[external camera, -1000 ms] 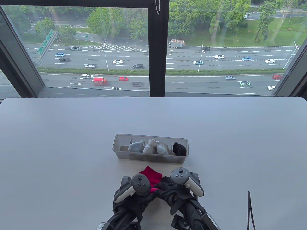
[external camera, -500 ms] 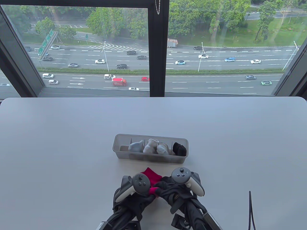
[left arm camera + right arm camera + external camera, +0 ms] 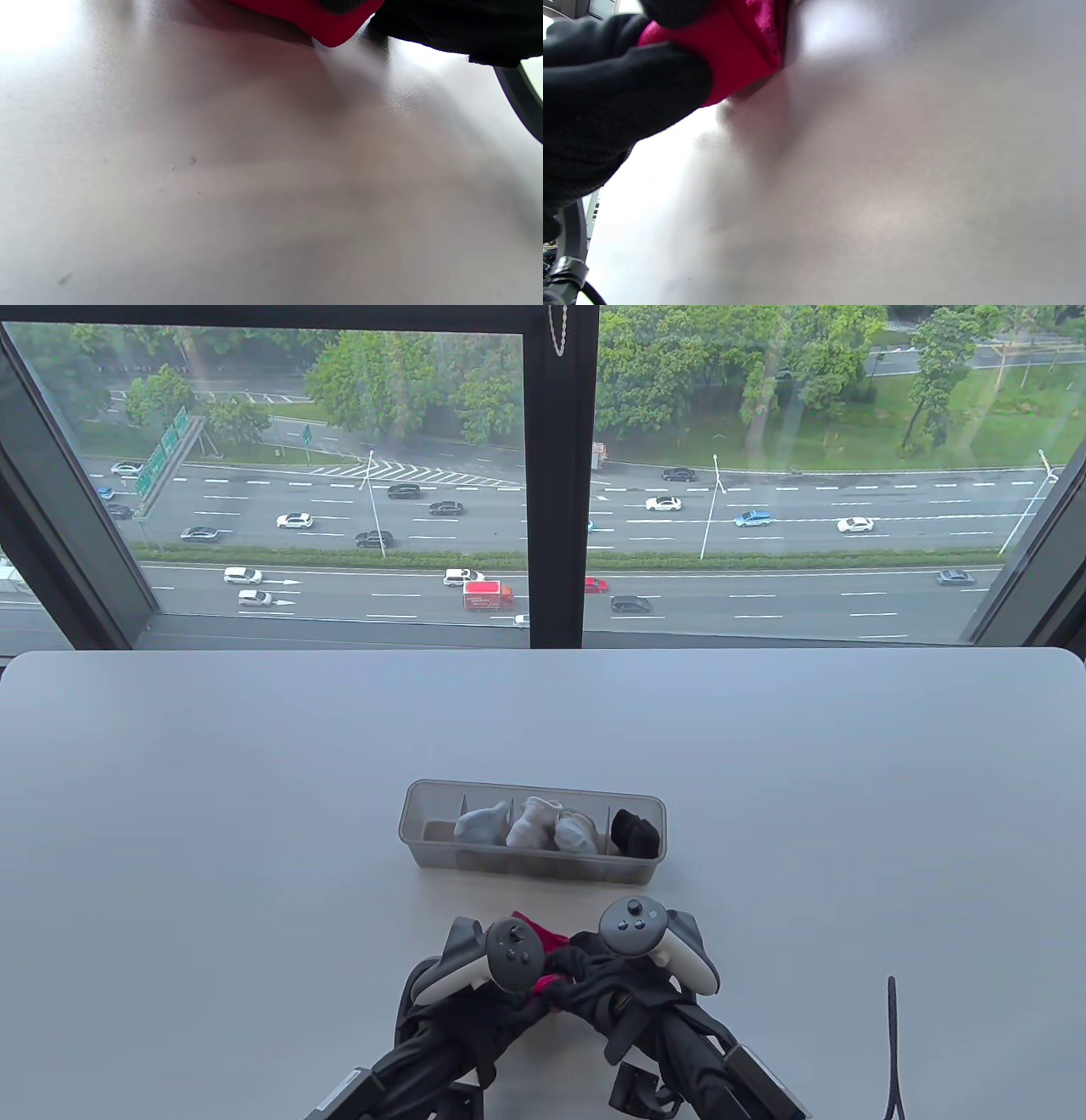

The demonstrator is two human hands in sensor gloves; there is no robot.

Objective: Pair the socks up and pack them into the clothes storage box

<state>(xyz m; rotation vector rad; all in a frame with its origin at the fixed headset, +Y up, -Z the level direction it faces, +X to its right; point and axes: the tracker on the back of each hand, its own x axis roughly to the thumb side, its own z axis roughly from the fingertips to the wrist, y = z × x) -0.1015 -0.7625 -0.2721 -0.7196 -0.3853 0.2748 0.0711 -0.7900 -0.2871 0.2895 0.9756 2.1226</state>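
Observation:
A red sock [image 3: 550, 939] lies bunched on the table just in front of the clear storage box [image 3: 424, 848]. My left hand [image 3: 528, 991] and right hand [image 3: 575, 965] meet over the sock, and both grip it with curled gloved fingers. Most of the sock is hidden under the hands and trackers. In the left wrist view the red sock [image 3: 326, 23] hangs at the top edge, just above the table. In the right wrist view black gloved fingers [image 3: 628, 84] pinch the red sock [image 3: 742, 46]. The box holds a pale blue bundle [image 3: 482, 823], a white one [image 3: 530, 823], a cream one [image 3: 575, 831] and a black one [image 3: 635, 833].
The white table [image 3: 254, 814] spreads wide on both sides of the box, which has an unfilled compartment at its left end. A dark cable [image 3: 889, 1044] runs along the near right edge. A large window stands behind the table's far edge.
The red sock's far end has been drawn in under the hands, so much less of it shows. My left hand shifted right and slightly forward over it; the right hand barely moved.

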